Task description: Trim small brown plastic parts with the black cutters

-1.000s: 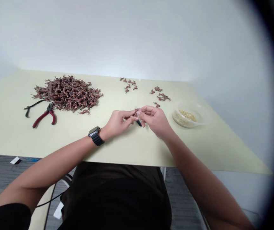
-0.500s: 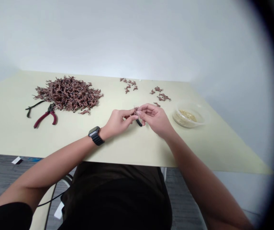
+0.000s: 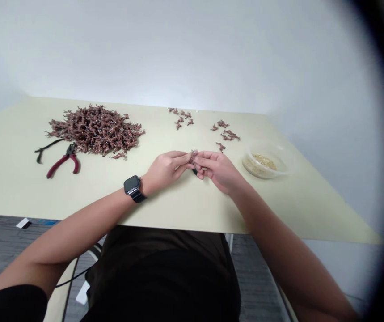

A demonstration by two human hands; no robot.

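Observation:
Above the middle of the table, both hands meet around a small brown animal figurine (image 3: 193, 154), mostly covered by fingers. My left hand (image 3: 168, 169) is closed, pinching it between thumb and fingers. From the other side my right hand (image 3: 219, 170) is closed as well, thumb and forefinger pressed against the same figurine. A dark curved handle (image 3: 195, 171) shows just below the fingertips; whether it lies on the table or is held I cannot tell. Several matching loose figurines (image 3: 229, 135) lie beyond my right hand.
A large heap of brown figurines (image 3: 98, 129) lies at the left, with red-handled pliers (image 3: 62, 162) and a black-handled tool (image 3: 47, 147) before it. A clear plastic bowl (image 3: 257, 169) of small gold pieces stands right. Another scattered group of figurines (image 3: 180, 120) lies farther back.
My fingers have shifted around the figurine, which now shows higher between the fingertips. Less of the dark handle is visible. The things on the table keep their places.

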